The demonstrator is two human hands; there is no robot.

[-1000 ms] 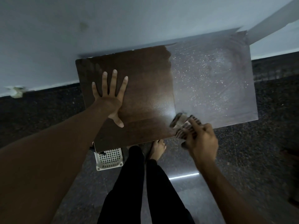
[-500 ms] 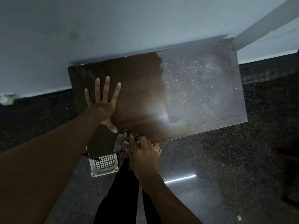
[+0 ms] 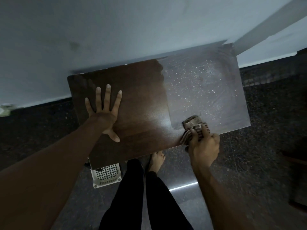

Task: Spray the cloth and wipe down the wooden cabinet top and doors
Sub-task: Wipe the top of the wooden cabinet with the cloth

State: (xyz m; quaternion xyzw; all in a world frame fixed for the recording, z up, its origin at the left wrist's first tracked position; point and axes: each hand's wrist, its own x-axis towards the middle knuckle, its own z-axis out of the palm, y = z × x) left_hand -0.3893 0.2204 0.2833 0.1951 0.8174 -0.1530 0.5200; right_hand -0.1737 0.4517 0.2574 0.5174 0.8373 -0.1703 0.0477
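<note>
Head view: the cloth [image 3: 192, 124] is clenched in the fingers [image 3: 205, 130] of the right hand [image 3: 203, 146] at the front edge of the cabinet top [image 3: 141, 90], beside its dusty right half; the left hand [image 3: 103, 117] is spread flat, released, probably for bracing.

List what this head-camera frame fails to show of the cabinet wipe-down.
Head view: cabinet doors, hidden beneath the cabinet top, seen from above.
Head view: cloth, near half wrapped in the right hand; dim light blurs its pattern.
Head view: white basket, far part tucked under the cabinet top's corner; contents unreadable.
Head view: wood under the left hand, covered by its flat palm.
</note>
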